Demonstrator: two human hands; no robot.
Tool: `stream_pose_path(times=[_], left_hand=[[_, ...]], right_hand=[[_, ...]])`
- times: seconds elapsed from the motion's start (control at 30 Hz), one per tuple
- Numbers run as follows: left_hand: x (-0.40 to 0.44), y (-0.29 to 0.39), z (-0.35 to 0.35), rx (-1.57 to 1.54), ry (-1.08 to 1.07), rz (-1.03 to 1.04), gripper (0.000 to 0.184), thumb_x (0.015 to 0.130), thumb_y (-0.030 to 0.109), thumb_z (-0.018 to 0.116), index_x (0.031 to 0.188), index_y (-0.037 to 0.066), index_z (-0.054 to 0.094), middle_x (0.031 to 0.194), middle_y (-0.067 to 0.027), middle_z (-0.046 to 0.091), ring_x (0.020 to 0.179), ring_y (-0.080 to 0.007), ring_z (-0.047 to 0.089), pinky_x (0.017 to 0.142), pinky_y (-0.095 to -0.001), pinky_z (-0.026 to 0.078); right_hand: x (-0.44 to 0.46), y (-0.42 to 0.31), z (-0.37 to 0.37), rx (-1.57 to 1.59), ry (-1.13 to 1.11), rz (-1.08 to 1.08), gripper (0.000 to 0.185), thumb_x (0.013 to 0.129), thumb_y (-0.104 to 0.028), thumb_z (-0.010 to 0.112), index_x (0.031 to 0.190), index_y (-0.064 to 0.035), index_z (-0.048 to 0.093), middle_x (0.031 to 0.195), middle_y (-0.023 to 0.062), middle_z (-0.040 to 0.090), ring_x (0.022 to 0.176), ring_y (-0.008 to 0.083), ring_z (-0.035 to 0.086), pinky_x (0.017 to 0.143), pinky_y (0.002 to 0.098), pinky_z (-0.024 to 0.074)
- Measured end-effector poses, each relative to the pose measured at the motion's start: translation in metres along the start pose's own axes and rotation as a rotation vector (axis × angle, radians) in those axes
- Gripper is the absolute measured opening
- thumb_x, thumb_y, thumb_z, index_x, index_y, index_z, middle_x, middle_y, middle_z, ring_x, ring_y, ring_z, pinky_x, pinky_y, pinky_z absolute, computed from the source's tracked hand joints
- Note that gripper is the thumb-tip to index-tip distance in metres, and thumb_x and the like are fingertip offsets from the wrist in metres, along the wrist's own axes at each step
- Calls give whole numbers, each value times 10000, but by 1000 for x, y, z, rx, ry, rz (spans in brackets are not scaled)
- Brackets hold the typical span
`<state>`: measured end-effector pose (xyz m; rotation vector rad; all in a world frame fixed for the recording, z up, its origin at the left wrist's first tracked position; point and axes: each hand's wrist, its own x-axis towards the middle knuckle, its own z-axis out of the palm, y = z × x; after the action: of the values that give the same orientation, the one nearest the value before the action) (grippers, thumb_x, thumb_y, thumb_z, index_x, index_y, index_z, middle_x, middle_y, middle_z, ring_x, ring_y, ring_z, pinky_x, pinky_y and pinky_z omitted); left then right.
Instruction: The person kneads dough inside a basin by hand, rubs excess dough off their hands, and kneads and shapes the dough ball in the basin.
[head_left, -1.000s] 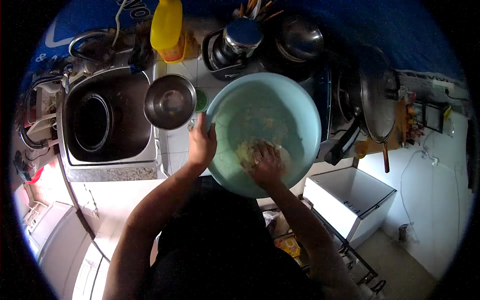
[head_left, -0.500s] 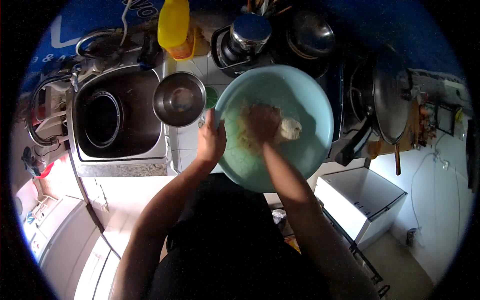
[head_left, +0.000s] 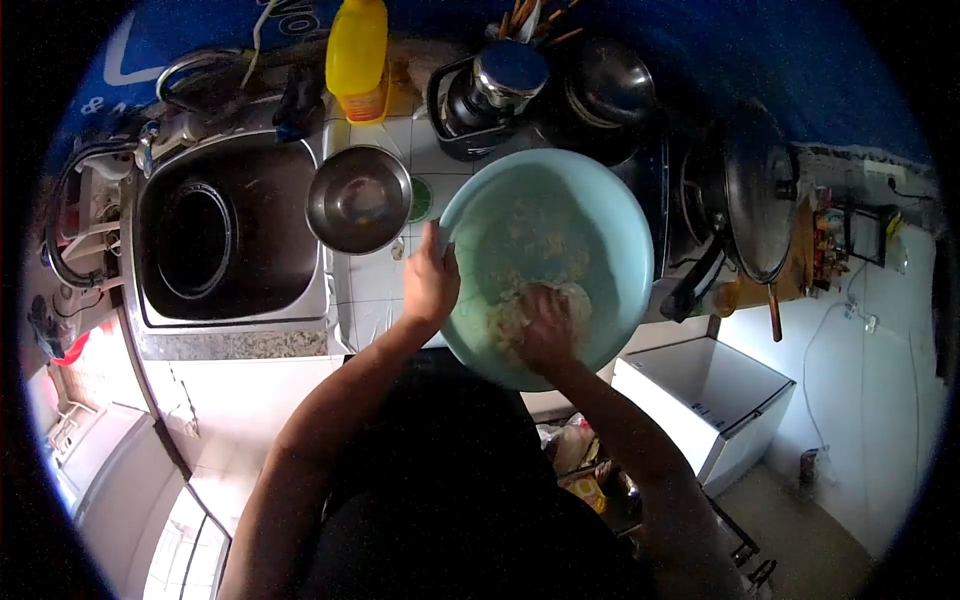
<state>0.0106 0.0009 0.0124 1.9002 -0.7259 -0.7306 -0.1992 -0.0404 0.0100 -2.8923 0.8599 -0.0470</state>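
A large pale green basin [head_left: 610, 220] stands on the tiled counter in front of me. My left hand [head_left: 431, 285] grips its left rim, the thumb side against the wall. Inside the basin, my right hand [head_left: 545, 325] presses on a pale lump of dough [head_left: 578, 305] near the front wall; its fingertips are sunk in or hidden by the dough. Bits of dough stick to the basin's bottom behind the hand. A steel bowl [head_left: 358, 200] sits to the left of the basin, with a small green round item [head_left: 420, 199] between them.
At the left is a sink [head_left: 270, 230] with a black round pan [head_left: 195, 240] in it. Behind stand a yellow bottle [head_left: 357, 60] and a black-and-silver appliance [head_left: 490, 90]. A lidded pan [head_left: 755, 200] is at the right, above a white open box [head_left: 705, 400].
My right hand moved back over the dough, then came forward again to the basin's near side. The dough lump has shifted with it. My left hand stays on the rim.
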Motion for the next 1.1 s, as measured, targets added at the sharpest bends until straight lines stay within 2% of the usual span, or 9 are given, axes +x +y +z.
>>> stream_pose_path(times=[0.3, 0.37, 0.53, 0.63, 0.77, 0.87, 0.93, 0.97, 1.1], left_hand=[[0, -61, 26, -20, 21, 33, 423, 789, -1, 524, 1183, -9, 371, 686, -264, 555, 630, -420, 563, 528, -447, 432], [1, -31, 14, 60, 162, 366, 418, 788, 6, 531, 1179, -10, 381, 686, -259, 560, 627, -422, 564, 527, -438, 439], [3, -13, 6, 126, 87, 235, 393, 790, 30, 529, 1160, -8, 401, 677, -255, 561, 636, -422, 566, 538, -447, 445], [1, -3, 0, 167, 53, 150, 381, 792, 40, 522, 1154, 2, 406, 673, -253, 562, 642, -422, 566, 545, -456, 444], [1, -7, 2, 167, 12, 115, 382, 792, 38, 517, 1155, 5, 400, 685, -255, 563, 650, -418, 567, 547, -457, 441], [-1, 3, 1, 191, 44, 137, 398, 794, 39, 515, 1169, 6, 387, 704, -257, 565, 662, -423, 566, 550, -453, 441], [-2, -13, 6, 141, 51, 143, 398, 794, 35, 514, 1170, 4, 388, 713, -259, 564, 670, -425, 566, 558, -450, 443], [0, -21, 10, 80, 62, 156, 398, 794, 31, 514, 1171, 3, 390, 722, -262, 564, 679, -427, 566, 566, -447, 445], [-2, -26, 12, 95, 67, 162, 393, 793, 20, 512, 1167, -1, 395, 726, -267, 562, 681, -432, 563, 579, -445, 444]], right_hand=[[62, -16, 16, 232, -354, 234, 440, 769, -432, 527, 1010, -69, 584, 1011, 147, 529, 1015, 338, 465, 908, 527, 305], [72, -16, 21, 226, -275, 255, 451, 775, -438, 516, 1016, -63, 582, 1033, 152, 528, 1005, 345, 471, 898, 523, 319], [74, -10, 42, 32, 139, 205, 288, 769, -291, 571, 963, -79, 590, 988, 89, 536, 933, 242, 510, 853, 378, 371], [76, 16, 6, 1220, 287, 488, 310, 781, -2, 534, 1086, -51, 511, 991, -10, 506, 841, 94, 458, 775, 242, 394], [55, 104, 14, -58, -155, 801, 187, 753, -160, 585, 888, -32, 603, 930, 186, 606, 877, 365, 574, 774, 427, 459], [67, 112, 62, -34, -473, 769, 176, 767, -179, 550, 860, -39, 603, 943, 176, 606, 898, 349, 573, 795, 414, 450], [35, 134, 171, -34, 325, 272, 180, 805, -158, 477, 850, -41, 606, 973, 169, 600, 930, 332, 558, 842, 409, 423], [50, 93, 145, 181, 327, 475, 197, 817, -148, 448, 857, -45, 611, 990, 168, 594, 944, 325, 549, 861, 400, 408], [57, 112, 278, -29, -157, 426, 239, 847, -131, 390, 839, -34, 608, 960, 169, 589, 901, 312, 540, 826, 386, 399]])
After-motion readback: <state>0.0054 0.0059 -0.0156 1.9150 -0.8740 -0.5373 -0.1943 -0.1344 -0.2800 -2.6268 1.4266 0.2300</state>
